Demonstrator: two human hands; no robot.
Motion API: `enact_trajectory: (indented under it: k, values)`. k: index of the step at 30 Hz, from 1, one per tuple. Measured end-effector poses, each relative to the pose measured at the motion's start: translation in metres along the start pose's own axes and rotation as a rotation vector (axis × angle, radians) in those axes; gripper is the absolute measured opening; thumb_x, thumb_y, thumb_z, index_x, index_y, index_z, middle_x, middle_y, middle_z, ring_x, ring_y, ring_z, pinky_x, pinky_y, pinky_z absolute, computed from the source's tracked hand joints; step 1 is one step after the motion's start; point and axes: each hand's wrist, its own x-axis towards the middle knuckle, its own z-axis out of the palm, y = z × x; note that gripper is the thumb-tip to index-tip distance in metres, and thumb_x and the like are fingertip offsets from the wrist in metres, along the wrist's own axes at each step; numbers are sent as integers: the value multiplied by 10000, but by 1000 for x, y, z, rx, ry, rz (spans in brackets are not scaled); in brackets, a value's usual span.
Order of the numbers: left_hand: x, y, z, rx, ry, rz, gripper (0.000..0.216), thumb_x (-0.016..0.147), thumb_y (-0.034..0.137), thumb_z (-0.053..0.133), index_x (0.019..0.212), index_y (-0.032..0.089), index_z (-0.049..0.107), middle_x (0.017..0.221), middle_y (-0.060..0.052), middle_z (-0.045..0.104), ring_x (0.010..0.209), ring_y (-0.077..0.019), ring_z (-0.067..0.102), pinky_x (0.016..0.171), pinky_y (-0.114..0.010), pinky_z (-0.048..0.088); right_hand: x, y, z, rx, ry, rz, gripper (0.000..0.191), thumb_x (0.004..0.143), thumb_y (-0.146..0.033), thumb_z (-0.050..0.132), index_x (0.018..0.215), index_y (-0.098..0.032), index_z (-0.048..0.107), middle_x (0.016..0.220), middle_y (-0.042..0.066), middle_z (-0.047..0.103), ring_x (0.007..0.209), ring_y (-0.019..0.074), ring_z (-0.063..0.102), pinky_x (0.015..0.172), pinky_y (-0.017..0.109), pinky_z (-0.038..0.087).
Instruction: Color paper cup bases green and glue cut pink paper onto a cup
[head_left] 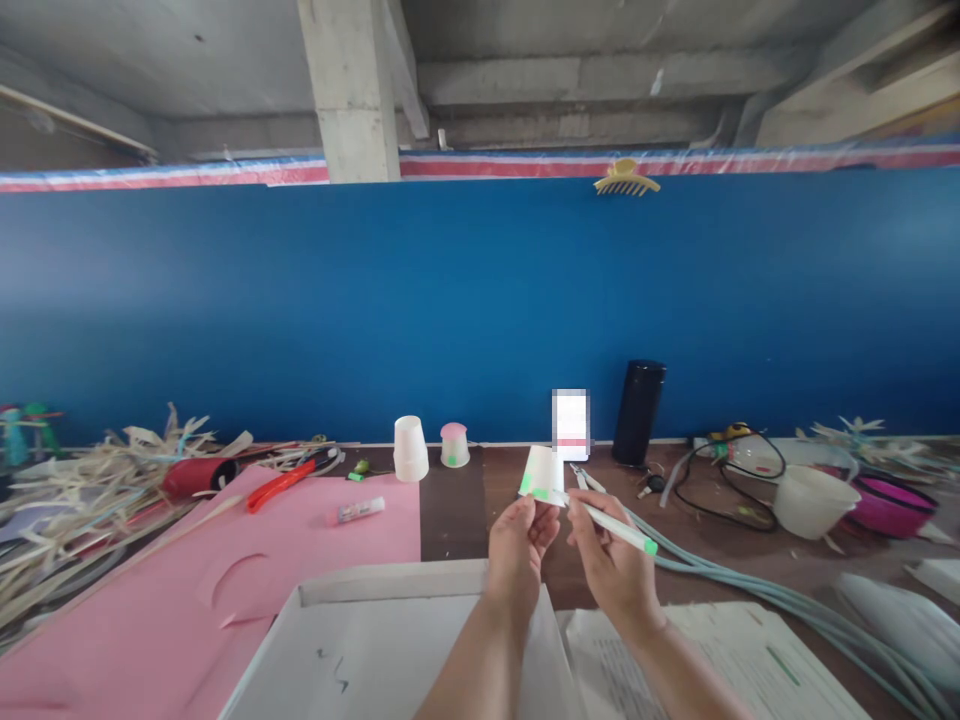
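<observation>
Seeing white cup (pixel 547 470), green-patched; white pen (pixel 616 527), green-ended. Also blue panel (pixel 480 300) at 12 o'clock from cup, pink sheet (pixel 300 545) at 8.

Behind the green-marked cup (pixel 543 468), a white panel (pixel 571 415) is pixelated. Nearer than the cup, the bottom edge cuts off a white tray (pixel 390 640).

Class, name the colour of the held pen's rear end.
Bright green: the pen's rear end, shown in the head view.

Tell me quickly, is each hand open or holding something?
Left hand: closed, holding a white tapered paper cup with green patches.
Right hand: closed, holding a slim white marker with a green end.
</observation>
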Motion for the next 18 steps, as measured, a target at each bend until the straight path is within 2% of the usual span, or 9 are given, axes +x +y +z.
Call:
enact_trajectory:
  k: [14,18]
  values:
    - [-2,0,0,-45,-41,10,213,738,268,679,851,90,650,855,-106,671,798,-153,643,784,-262,504,2,1,0,-113,-35,-36,216,847,-361,517,965,-198,595,926,78,653,723,195,656,598,284,520]
    - [-3,1,1,-45,-47,9,207,733,266,680,845,93,652,850,-103,668,808,-158,641,794,-267,500,3,1,0,-144,-43,-58,210,857,-351,503,970,-197,590,914,81,652,761,206,650,644,303,520]
